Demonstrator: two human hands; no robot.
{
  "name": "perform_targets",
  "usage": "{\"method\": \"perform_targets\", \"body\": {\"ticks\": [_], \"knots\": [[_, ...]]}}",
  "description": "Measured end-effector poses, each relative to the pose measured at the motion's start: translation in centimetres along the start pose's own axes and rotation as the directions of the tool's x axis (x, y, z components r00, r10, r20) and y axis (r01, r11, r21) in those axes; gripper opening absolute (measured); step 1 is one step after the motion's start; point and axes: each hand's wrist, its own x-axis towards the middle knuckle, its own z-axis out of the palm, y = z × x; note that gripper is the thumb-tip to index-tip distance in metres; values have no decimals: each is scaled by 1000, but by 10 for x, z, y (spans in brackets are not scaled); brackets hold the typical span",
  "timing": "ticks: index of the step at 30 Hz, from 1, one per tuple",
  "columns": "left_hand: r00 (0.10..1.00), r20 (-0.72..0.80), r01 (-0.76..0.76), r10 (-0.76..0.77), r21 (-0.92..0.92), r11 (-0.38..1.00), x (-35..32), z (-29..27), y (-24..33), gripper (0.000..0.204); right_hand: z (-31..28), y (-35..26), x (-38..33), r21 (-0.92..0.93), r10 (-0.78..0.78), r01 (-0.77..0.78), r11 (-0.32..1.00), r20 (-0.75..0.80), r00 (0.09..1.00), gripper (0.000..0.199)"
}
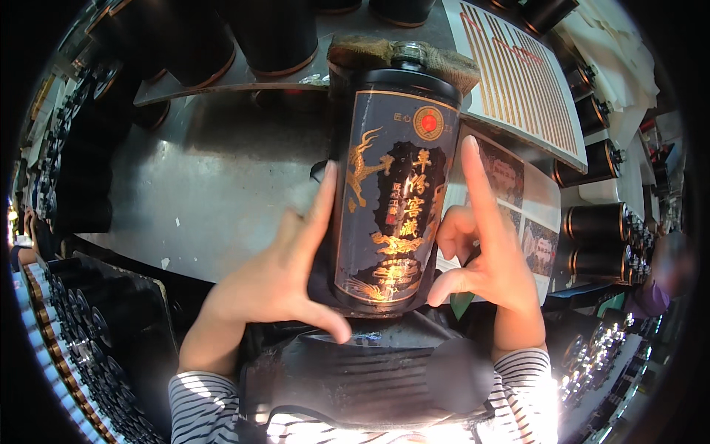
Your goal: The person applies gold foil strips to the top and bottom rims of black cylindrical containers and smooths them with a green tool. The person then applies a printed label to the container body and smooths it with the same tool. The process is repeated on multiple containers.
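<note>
A black bottle (pixel 392 214) leans back in front of me, neck pointing away, bearing a dark label with gold figures and a round red-and-gold emblem. Its neck end rests at a worn brownish padded block (pixel 359 52). Along the bottle's left side is my left hand (pixel 277 270), open, its fingers straight and its thumb spread below; the index fingertip is at the bottle's edge. On the other side, my right hand (pixel 492 255) has the index finger stretched out and other fingers bent. Its thumb tip is by the bottle's lower right corner. Neither hand is wrapped round the bottle.
A white sheet with gold strips (pixel 518 81) lies at the far right, above a sheet of dark labels (pixel 543 244). Several black bottles (pixel 274 37) stand at the back; others lie along the right edge. Crowded rows of bottles (pixel 111 355) fill the lower left. A grey metal tabletop (pixel 207 185) spans the left.
</note>
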Motion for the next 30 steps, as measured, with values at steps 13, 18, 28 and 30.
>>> {"method": "perform_targets", "body": {"ticks": [13,18,28,30], "knots": [[975,-204,-14,-89,-454,891,-3,28,18,86,-51,6,-22,329,162,67,942,-621,767,37],[974,-220,-42,-54,-412,910,-1,27,20,82,-18,-77,-20,-594,-478,246,766,-270,836,27],[798,-563,-90,-213,-461,883,-21,18,5,39,37,-75,36,-838,-798,533,116,241,553,17],[786,-583,-81,-206,-428,900,-21,17,3,37,31,-73,46,-816,-764,542,199,217,607,20]]}}
